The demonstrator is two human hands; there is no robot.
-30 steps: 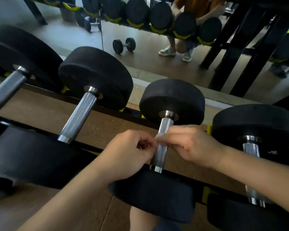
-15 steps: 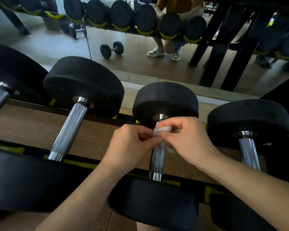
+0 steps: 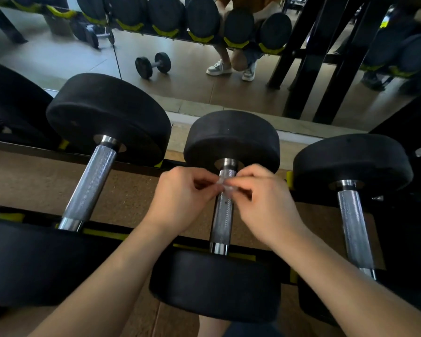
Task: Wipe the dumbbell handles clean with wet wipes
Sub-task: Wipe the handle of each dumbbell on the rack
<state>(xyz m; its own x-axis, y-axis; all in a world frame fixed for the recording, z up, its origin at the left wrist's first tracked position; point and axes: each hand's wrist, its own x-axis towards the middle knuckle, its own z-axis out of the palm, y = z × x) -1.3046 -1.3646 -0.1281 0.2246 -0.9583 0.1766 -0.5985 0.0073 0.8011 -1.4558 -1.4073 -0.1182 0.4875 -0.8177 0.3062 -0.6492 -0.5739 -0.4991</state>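
Pinching a limp wet wipe [image 3: 223,184] in both hands [image 3: 180,198] [image 3: 263,203] over the rigid, knurled handle [image 3: 223,215]; I'd wrap it mid-bar.

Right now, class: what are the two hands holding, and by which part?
Both hands, left and right, pinch a small white wipe by its edges, fingertips only, over the middle dumbbell's handle.

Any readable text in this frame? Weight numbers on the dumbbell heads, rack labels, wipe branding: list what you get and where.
None readable.
Dumbbell heads: plain black, no numbers visible.
Rack yellow strips: no print legible.
Wet wipe, pinched between the left hand and right hand: a small white wad, no branding shows.
Mirror reflection: too blurred to tell any text.
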